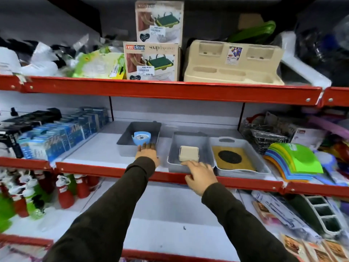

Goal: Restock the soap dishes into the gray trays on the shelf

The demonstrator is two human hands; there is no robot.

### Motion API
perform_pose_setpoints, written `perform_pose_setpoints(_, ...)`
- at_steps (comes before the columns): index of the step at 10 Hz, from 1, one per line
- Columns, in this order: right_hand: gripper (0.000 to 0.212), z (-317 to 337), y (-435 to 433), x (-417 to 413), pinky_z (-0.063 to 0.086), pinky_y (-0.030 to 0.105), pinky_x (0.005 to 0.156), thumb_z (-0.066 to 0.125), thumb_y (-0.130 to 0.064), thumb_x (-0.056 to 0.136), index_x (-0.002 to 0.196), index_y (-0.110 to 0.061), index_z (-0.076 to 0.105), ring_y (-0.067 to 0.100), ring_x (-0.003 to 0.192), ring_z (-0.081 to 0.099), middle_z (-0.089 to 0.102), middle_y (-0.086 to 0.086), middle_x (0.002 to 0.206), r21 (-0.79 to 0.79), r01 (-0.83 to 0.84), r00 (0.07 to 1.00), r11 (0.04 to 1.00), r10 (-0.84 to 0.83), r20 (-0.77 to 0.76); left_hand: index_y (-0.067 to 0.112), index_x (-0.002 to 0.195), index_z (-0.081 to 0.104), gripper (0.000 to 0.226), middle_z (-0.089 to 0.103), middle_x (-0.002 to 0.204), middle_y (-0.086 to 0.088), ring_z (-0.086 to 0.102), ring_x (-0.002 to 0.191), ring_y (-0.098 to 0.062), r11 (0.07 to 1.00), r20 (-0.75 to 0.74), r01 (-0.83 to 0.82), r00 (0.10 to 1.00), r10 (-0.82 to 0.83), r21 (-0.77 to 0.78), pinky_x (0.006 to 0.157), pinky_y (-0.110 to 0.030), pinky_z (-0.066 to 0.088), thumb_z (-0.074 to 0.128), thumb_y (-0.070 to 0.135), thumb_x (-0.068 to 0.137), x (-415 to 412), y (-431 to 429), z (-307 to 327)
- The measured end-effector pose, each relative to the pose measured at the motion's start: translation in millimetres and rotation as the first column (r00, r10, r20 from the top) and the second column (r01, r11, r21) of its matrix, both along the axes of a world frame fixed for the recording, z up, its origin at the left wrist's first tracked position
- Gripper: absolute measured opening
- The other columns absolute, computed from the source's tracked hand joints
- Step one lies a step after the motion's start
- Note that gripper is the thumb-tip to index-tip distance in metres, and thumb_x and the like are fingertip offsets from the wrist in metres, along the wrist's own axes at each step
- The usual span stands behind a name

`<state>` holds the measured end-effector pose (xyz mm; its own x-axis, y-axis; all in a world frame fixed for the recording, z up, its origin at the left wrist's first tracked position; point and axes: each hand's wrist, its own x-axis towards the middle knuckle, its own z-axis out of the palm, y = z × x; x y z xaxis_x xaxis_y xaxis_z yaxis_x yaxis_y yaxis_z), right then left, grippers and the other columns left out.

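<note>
What the view hides around the two hands

The left hand (147,152) covers part of the near rim of the left gray tray (130,129); its fingertips there cannot be made out. Left of that hand, the red and green bottles (64,191) blur, and the frame's left edge cuts them.

1. 3 trays sit on the middle shelf (170,175): the left tray (132,146) stands apart and further back, the middle tray (174,148) and right tray (264,167) touch side by side.
2. A round soap dish (141,138) lies in the left tray, a square soap dish (188,153) in the middle tray, a flat mat (232,157) in the right tray.
3. The left hand (147,153) rests at the left tray's front wall; the right hand (201,175) at the middle tray's front rim.
4. 2 stacked boxes (153,61) stand on the shelf above, left of a moulded organiser (232,72).
</note>
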<state>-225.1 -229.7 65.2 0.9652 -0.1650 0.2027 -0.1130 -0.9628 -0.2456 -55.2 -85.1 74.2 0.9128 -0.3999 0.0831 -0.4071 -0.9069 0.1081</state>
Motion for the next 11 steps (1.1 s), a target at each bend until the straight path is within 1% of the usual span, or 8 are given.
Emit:
perform_pose_setpoints(1,0.052,-8.2,-3.2,1.5,0.026,0.041,0.109,0.046,-0.027,0.084,0.135,-0.034,0.042,0.024,0.122,0.046,0.054,-0.004,0.135,0.006,-0.015,0.998,1.0,0.015,0.054,0.008,0.149,0.025,0.07,0.029,0.155,-0.015,0.023,0.147,-0.031,1.0,0.043,-0.009,0.999,0.009,-0.017,0.123,-0.043,0.015,0.053,0.021,0.086,1.5,-0.5,-4.8)
perform_pose_setpoints(2,0.052,-11.3,-2.7,1.9,0.025,0.041,0.109,0.047,-0.026,0.083,0.134,-0.034,0.043,0.023,0.12,0.046,0.055,-0.003,0.132,0.009,-0.01,0.996,1.0,0.009,0.089,0.006,0.145,0.033,0.063,0.038,0.148,-0.017,0.034,0.14,-0.034,0.997,0.092,-0.022,0.995,0.029,-0.068,0.119,-0.041,0.028,0.053,0.012,0.085,-21.8,-2.8,-8.1)
perform_pose_setpoints(3,0.05,-15.0,1.4,2.3,0.024,0.042,0.111,0.047,-0.023,0.083,0.132,-0.032,0.045,0.024,0.12,0.046,0.056,-0.002,0.131,0.01,0.018,0.993,1.0,-0.019,0.12,0.006,0.139,0.04,0.057,0.044,0.141,-0.016,0.04,0.133,-0.032,0.99,0.12,-0.026,0.992,0.043,-0.139,0.115,-0.037,0.033,0.053,0.006,0.083,-53.1,0.1,-13.0)
perform_pose_setpoints(5,0.05,-16.2,6.0,4.3,0.02,0.038,0.109,0.047,-0.022,0.081,0.129,-0.033,0.046,0.024,0.118,0.046,0.057,-0.004,0.129,0.036,0.059,0.99,0.998,-0.063,0.124,0.006,0.131,0.044,0.049,0.05,0.137,-0.014,0.044,0.131,-0.03,0.989,0.072,-0.019,0.997,0.03,-0.146,0.116,-0.036,0.028,0.056,0.009,0.083,-96.6,1.2,-7.8)
perform_pose_setpoints(7,0.046,-11.8,8.3,1.3,0.023,0.039,0.108,0.048,-0.024,0.083,0.128,-0.033,0.046,0.025,0.117,0.046,0.058,-0.002,0.131,0.051,0.07,0.993,0.996,-0.075,0.094,0.005,0.138,0.039,0.056,0.042,0.144,-0.015,0.037,0.137,-0.03,0.981,0.014,-0.013,1.0,0.016,-0.196,0.116,-0.036,0.03,0.055,0.008,0.085,-109.4,3.6,-1.9)
perform_pose_setpoints(8,0.046,-6.6,10.0,-2.9,0.024,0.04,0.108,0.049,-0.023,0.085,0.13,-0.033,0.045,0.026,0.119,0.046,0.057,-0.001,0.132,0.05,0.07,0.996,0.996,-0.073,0.056,0.005,0.138,0.04,0.056,0.044,0.143,-0.015,0.039,0.136,-0.031,0.976,-0.005,-0.001,1.0,0.0,-0.216,0.116,-0.035,0.03,0.055,0.008,0.084,-112.8,6.7,2.2)
perform_pose_setpoints(10,0.053,7.9,15.1,-13.9,0.025,0.041,0.11,0.048,-0.023,0.086,0.137,-0.032,0.04,0.029,0.126,0.044,0.051,0.003,0.14,0.03,0.058,0.998,0.998,-0.057,-0.03,0.008,0.141,0.038,0.06,0.042,0.146,-0.015,0.037,0.139,-0.031,0.991,-0.039,0.061,0.997,-0.066,-0.123,0.121,-0.042,0.024,0.053,0.013,0.083,-117.7,14.9,10.5)
perform_pose_setpoints(11,0.053,17.7,16.0,-18.1,0.032,0.043,0.11,0.049,-0.023,0.085,0.138,-0.029,0.04,0.029,0.125,0.045,0.051,0.004,0.139,-0.023,0.089,0.995,0.996,-0.087,0.055,0.008,0.137,0.04,0.054,0.044,0.143,-0.015,0.045,0.132,-0.033,0.983,-0.011,0.097,0.995,-0.1,-0.154,0.11,-0.042,0.039,0.052,0.012,0.085,-121.4,18.3,15.4)
